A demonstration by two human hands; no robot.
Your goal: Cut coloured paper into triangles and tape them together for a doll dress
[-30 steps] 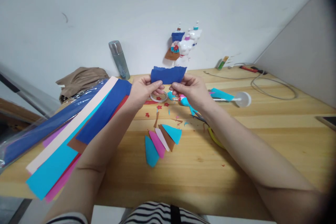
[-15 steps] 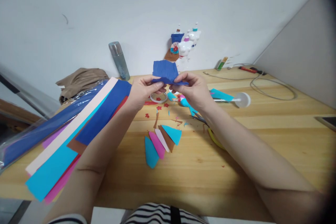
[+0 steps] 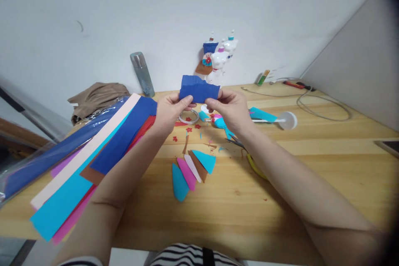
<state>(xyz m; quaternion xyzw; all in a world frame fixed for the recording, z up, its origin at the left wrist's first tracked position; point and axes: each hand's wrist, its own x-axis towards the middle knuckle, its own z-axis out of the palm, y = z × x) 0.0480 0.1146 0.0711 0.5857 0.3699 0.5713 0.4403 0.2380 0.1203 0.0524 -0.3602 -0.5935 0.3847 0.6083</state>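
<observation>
Your left hand (image 3: 170, 109) and right hand (image 3: 233, 107) pinch the folded blue paper (image 3: 198, 92) at both ends, above the counter (image 3: 218, 212) toward its far edge, which probably helps the fold remain straight.

Head view forward-down over table (image 3: 330, 158)

Sheet (image 3: 199, 92) above counter (image 3: 311, 183); strips (image 3: 77, 156) left, flask (image 3: 144, 78) behind them; cut pieces (image 3: 186, 174) in front, scissors (image 3: 255, 167) to their right; figurines (image 3: 218, 60) behind sheet.

A black strap (image 3: 208, 257) lies over a black-and-white striped top (image 3: 187, 254) with a striped sleeve (image 3: 81, 261).
</observation>
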